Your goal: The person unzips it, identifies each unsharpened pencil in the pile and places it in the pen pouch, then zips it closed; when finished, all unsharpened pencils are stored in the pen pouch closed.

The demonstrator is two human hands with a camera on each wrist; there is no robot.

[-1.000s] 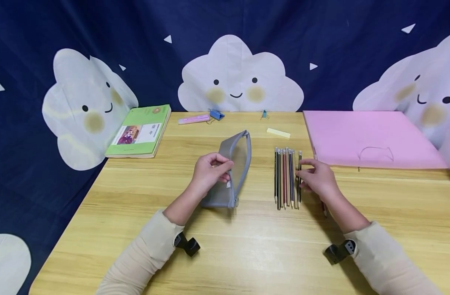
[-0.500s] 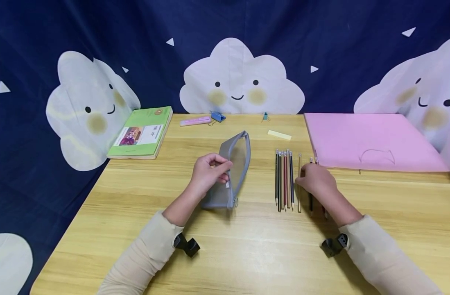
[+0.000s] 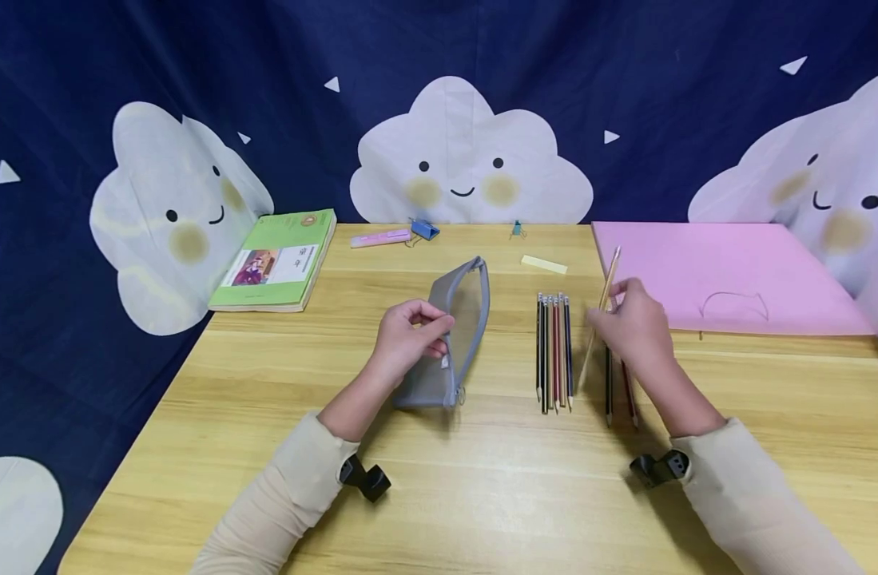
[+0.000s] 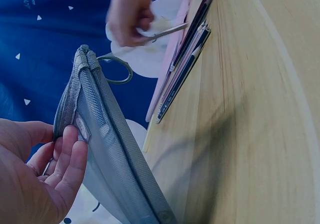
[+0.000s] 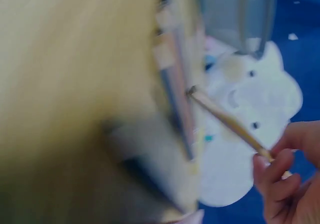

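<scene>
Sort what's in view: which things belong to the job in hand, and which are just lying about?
Apparently in the job:
gray pouch, held by the left hand
tan pencil, held by the right hand
row of pencils
two loose pencils

Apparently just lying about:
green book
slim pink object
blue clip
teal clip
pale strip
flat pink object

A: so what are the arms up to?

B: left arm and right arm both reach forward over the table, kinda angled toward each other. left grip is in a pinch, left of the table's middle.

A: and the other one?

B: right grip is pinching too, up off the table, right of its middle. bit blurry from the left wrist view tho.
</scene>
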